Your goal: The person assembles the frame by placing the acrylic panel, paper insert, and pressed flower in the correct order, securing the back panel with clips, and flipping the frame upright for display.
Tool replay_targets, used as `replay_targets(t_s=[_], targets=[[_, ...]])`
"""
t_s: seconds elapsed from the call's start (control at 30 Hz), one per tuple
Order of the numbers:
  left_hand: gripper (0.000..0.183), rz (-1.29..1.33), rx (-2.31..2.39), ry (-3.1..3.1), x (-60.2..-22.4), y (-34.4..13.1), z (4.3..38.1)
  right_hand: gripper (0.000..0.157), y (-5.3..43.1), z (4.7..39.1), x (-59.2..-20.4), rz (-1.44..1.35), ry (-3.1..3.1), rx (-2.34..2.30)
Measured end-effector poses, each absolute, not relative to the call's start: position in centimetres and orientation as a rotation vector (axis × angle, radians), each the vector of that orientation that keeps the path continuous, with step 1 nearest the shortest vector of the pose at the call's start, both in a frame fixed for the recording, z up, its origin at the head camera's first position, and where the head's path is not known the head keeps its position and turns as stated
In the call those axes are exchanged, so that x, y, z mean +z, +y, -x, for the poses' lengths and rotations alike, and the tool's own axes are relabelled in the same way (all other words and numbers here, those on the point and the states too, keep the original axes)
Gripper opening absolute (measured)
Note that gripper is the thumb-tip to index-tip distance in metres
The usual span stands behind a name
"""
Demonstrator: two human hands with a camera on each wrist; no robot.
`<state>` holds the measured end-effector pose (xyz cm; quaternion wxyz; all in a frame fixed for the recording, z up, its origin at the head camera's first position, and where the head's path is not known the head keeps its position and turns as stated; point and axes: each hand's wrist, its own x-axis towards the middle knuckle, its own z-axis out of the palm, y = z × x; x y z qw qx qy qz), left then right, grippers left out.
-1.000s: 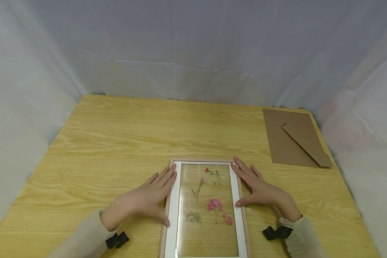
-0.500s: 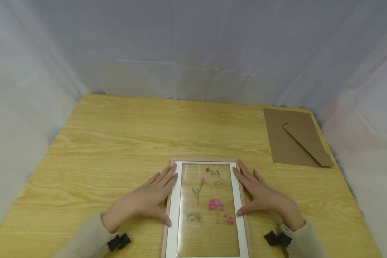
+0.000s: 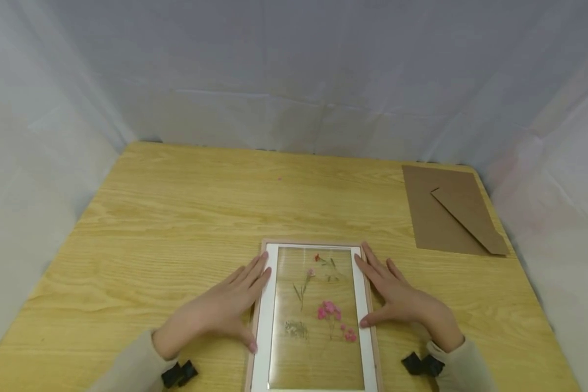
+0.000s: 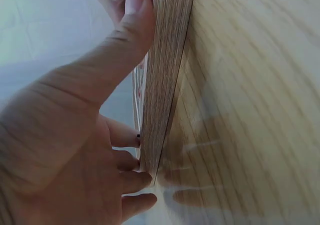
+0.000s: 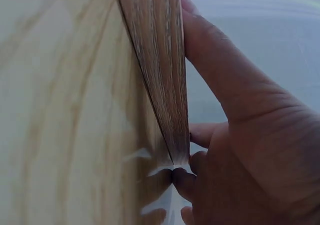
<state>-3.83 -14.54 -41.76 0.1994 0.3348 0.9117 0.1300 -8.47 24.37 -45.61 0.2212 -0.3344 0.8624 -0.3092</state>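
A light wooden picture frame (image 3: 313,241) lies flat near the table's front edge in the head view, its lower end cut off. Inside it a white border (image 3: 262,348) surrounds a clear pane (image 3: 313,365), with pressed flowers (image 3: 329,309) in pink, red and green. My left hand (image 3: 220,307) rests along the frame's left side, fingers extended and thumb spread on the edge. On the opposite side my right hand (image 3: 399,299) touches the edge the same way. Both wrist views show the frame's wooden side (image 4: 167,70) against the tabletop, with the thumb at its upper edge.
At the table's back right corner lies a brown backing board (image 3: 423,228) with a stand leg (image 3: 467,220) on it. A tiny pink speck (image 3: 280,178) is on the wooden table (image 3: 176,207). White curtains (image 3: 294,65) enclose the back and sides.
My right hand has slid slightly toward me along the frame's right edge, its thumb lower. My left thumb has also shifted a little lower. The frame stays almost in place.
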Motion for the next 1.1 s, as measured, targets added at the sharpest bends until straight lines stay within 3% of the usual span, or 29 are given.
replay_targets(t_s=[0.33,1.1], targets=[[0.140,-0.931,0.418,2.536,-42.3,-15.0,5.9,0.127,24.0,10.2,-45.2,0.957,2.409,-0.810],[0.137,-0.887,0.543,2.484,-42.8,-16.1,14.5,0.123,23.3,19.3,-45.4,0.968,2.348,-0.817]])
